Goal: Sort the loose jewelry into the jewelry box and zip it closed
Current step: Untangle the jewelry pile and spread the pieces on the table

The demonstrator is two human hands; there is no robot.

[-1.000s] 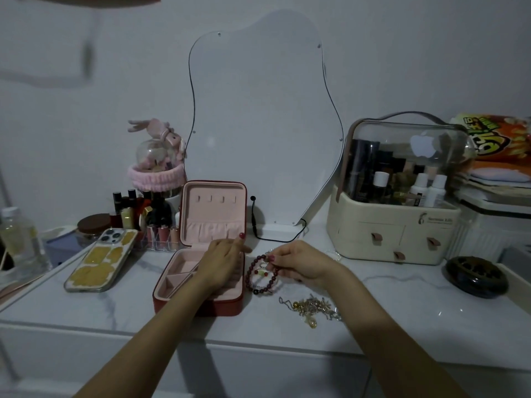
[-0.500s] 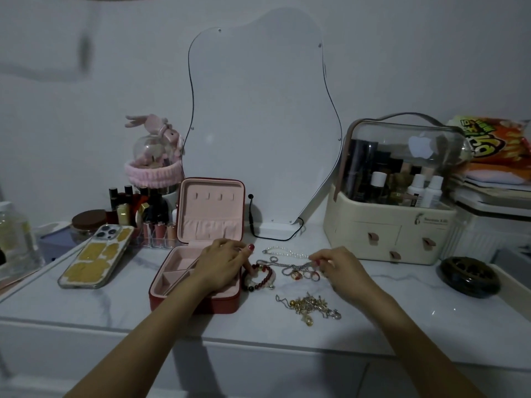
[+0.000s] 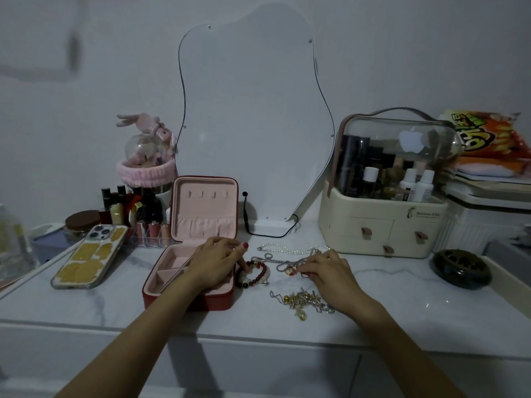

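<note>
Here, low and centre in the frame, two bare hands work over a white marbled vanity top [image 3: 115, 300].

Jewelry box: one red zip-around jewelry box [image 3: 188, 285], square with rounded corners, lies open left of centre. Its lid stands upright, lined in soft pink with four small hooks and a gathered pocket. The pink tray has dividers.

Left hand: the left hand [image 3: 214, 265] rests over the tray's right rim, fingers curled; its fingertips pinch a beaded bracelet [image 3: 254, 272] just right of the box. The beads are round and glossy, dark red with a few pale ones.

Right hand: the right hand [image 3: 327, 272] lies right of centre, fingers bent down onto a silver chain [image 3: 283, 261], pinching it near a small red-and-gold charm.

Loose jewelry: one pearl strand [image 3: 290, 249] lies just behind the chain. One tangled heap of gold and silver pieces [image 3: 301, 303] sits nearer the lower edge, beside the right wrist; its pieces cannot be counted.

Left side: one phone [image 3: 90, 255] in a clear case with gold patches lies flat. Behind it are small cosmetic bottles.

Centre back: one wavy-edged mirror [image 3: 253, 122] leans on the wall.

Right side: one cream cosmetic case [image 3: 385, 228] with a clear domed lid and three drawer pulls; one dark round dish [image 3: 461, 268].
</note>
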